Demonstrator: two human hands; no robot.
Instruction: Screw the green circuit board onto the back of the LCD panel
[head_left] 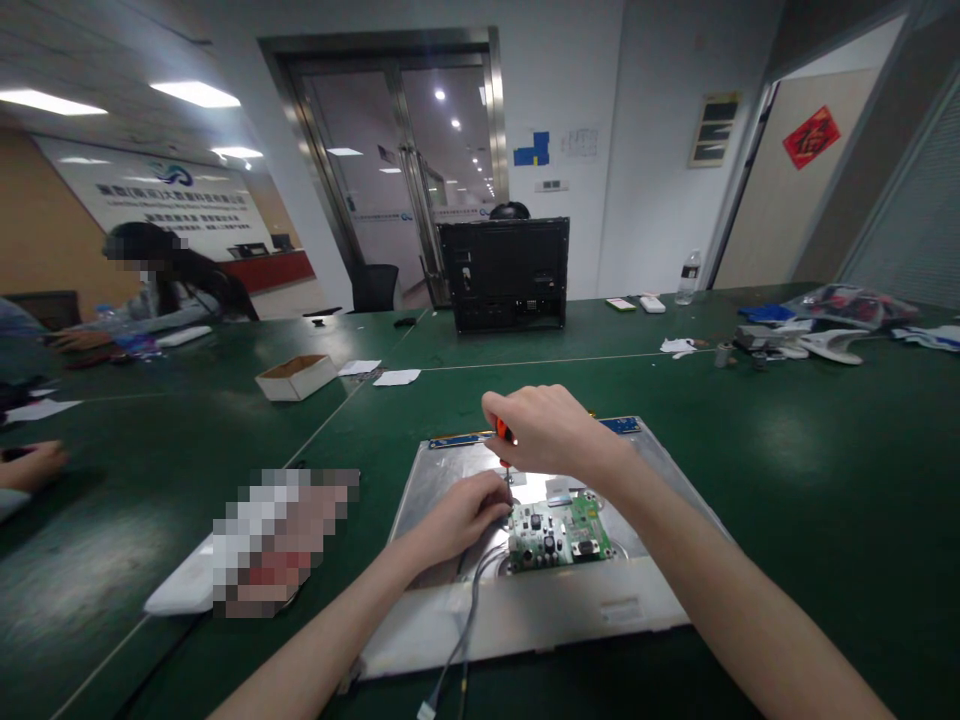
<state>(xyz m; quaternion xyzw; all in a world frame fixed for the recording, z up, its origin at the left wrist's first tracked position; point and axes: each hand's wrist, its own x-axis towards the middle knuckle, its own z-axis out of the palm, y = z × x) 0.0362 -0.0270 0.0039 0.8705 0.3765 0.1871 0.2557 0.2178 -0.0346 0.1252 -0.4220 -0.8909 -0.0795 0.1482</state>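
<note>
My right hand [551, 432] is wrapped round the red and black handle of a screwdriver [504, 432], which points down at the upper left corner of a green circuit board [559, 530]. Close to the screwdriver's tip, my left hand [471, 512] has its fingers bent together; what they pinch, if anything, is hidden. The board lies on the silver metal back of a flat display panel [442, 490]. From the board's left side, grey cables [475, 610] run toward me, ending in a white connector [426, 711].
A black monitor casing [510, 275] stands across the green table [810, 500]. Left of the panel lies a partly blurred flat item [180, 580], with an open white box [296, 378] beyond it. Another person [169, 280] sits at far left; someone's hand [37, 465] is nearer.
</note>
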